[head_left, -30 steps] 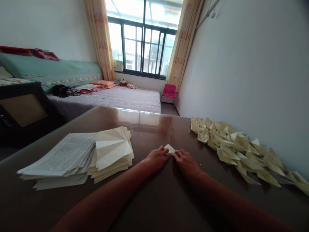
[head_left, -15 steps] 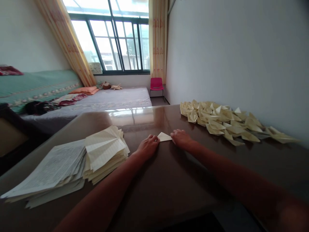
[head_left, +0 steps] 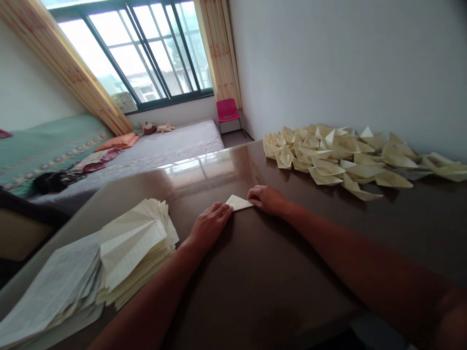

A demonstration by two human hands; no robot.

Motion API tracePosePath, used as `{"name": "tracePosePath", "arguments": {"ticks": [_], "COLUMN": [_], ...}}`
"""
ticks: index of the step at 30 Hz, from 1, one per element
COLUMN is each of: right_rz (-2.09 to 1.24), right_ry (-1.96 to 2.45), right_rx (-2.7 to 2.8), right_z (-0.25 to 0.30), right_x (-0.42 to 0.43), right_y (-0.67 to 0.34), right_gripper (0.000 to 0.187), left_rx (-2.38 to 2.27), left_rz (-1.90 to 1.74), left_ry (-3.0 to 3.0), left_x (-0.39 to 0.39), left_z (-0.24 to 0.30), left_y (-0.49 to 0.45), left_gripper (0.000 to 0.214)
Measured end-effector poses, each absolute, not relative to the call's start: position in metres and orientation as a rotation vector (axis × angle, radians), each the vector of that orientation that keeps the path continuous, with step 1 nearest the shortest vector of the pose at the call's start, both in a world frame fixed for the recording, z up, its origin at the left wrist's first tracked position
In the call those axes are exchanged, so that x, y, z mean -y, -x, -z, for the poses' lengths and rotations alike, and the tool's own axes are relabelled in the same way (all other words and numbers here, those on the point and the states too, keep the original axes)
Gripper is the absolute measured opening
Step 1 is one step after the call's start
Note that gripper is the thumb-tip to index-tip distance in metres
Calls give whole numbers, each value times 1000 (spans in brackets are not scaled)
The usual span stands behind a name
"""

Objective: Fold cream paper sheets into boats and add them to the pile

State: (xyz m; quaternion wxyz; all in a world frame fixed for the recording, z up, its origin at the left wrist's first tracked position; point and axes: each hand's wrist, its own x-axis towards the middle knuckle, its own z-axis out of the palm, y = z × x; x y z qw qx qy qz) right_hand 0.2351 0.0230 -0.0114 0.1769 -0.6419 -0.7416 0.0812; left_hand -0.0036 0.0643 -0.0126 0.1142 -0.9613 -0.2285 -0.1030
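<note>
A small folded paper triangle [head_left: 239,203] lies on the brown table between my hands, its peak pointing away from me. My left hand [head_left: 212,219] is closed on the triangle's left corner, fingers together. At the opposite corner my right hand [head_left: 268,198] grips the paper with curled fingers. To my left sits a stack of creased cream paper sheets [head_left: 133,245]. Many folded paper boats [head_left: 328,153] are heaped at the right by the wall.
Printed sheets [head_left: 54,282] lie beside the creased stack at the far left. The glossy table [head_left: 248,277] reaches toward a bed [head_left: 182,141]. A pink chair [head_left: 228,111] stands by the window, and a white wall [head_left: 321,63] runs along the right.
The head view has tilted and turned slightly, so the room and the paper piles appear shifted. Both hands still hold the triangle's corners; the right hand's fingers look more curled.
</note>
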Motion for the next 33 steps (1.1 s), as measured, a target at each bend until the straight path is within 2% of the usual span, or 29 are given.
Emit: {"name": "tracePosePath", "arguments": {"ticks": [13, 24, 33], "right_rz": [-299, -442, -573], "right_ry": [1792, 1728, 1648], "right_rx": [2012, 1904, 1797], "right_z": [9, 9, 9], "right_x": [-19, -16, -20], "right_y": [-225, -220, -223], "right_gripper": [19, 19, 12], "left_rx": [620, 678, 1012], "left_rz": [89, 325, 487], "left_ry": [2722, 2878, 2851], "left_x": [-59, -49, -56], "left_z": [9, 9, 14], "left_y": [1, -2, -13], "left_gripper": [37, 28, 36]}}
